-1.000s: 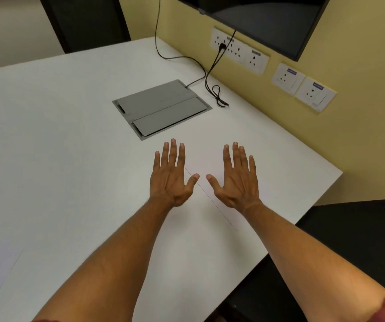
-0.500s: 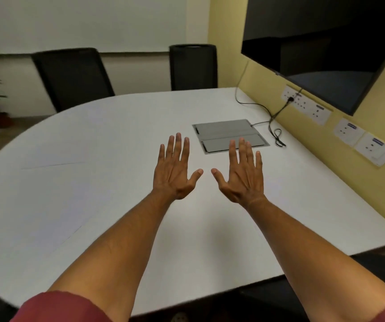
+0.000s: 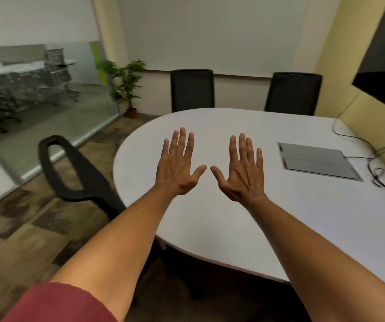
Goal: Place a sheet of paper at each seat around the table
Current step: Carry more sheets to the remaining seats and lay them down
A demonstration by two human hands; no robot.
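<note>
Both hands have lifted off the sheet and the view's swung left; no paper visible now on the table (image 3: pixel 210 228). Left hand (image 3: pixel 178 167) and right hand (image 3: pixel 241 173) hover spread, holding nothing. I'd check every chair (image 3: pixel 192 89) got one.

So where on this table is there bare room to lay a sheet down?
The white table looks bare from its rounded left edge to under the open left hand and right hand, and along the far edge before the two chairs. It is crowded at the right: the grey floor-box lid and the black cables.
</note>
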